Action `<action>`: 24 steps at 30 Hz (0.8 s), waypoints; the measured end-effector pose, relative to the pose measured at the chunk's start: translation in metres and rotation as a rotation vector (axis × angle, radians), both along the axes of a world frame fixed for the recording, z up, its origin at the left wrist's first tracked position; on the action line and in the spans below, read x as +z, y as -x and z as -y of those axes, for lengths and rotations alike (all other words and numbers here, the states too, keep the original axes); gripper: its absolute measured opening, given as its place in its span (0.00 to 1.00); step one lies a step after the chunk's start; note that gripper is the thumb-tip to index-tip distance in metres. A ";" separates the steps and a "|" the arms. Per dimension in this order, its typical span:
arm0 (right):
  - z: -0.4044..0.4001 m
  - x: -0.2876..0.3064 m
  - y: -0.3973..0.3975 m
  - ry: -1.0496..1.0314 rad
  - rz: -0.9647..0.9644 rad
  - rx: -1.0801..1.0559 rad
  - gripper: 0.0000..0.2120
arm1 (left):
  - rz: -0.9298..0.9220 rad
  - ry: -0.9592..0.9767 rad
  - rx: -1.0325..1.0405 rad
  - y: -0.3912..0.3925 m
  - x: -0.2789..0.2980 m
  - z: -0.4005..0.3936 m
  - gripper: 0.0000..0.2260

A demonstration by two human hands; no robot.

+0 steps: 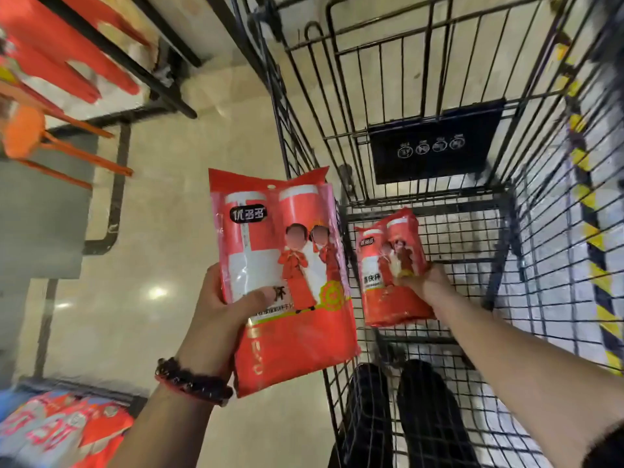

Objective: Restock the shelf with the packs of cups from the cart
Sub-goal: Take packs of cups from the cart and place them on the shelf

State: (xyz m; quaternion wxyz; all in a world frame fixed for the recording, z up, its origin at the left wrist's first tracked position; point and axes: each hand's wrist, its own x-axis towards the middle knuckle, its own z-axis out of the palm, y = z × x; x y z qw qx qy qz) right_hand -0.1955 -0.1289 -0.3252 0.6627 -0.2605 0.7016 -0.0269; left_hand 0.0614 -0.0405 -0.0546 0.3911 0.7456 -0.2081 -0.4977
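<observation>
From the head view, the left hand point(219, 312) holds a large red pack of cups point(283, 282) upright just outside the black wire cart point(422, 79). The right hand point(425, 282) grips a smaller red pack point(391, 265) inside the cart, above its wire floor.

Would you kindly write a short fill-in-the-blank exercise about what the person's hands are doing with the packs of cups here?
1. The left hand holds a ____ pack of cups beside the cart, outside its wire wall.
2. The right hand has its grip on a second pack inside the wire ____.
3. A dark beaded ____ sits on the left wrist.
4. Apart from the pack in the right hand, ____ other packs show in the cart's basket.

Missing words: red; cart; bracelet; no
</observation>
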 end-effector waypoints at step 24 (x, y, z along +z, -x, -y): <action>-0.257 0.290 0.122 0.639 -0.343 -0.787 0.40 | 0.022 0.131 -0.703 0.118 0.031 -0.046 0.33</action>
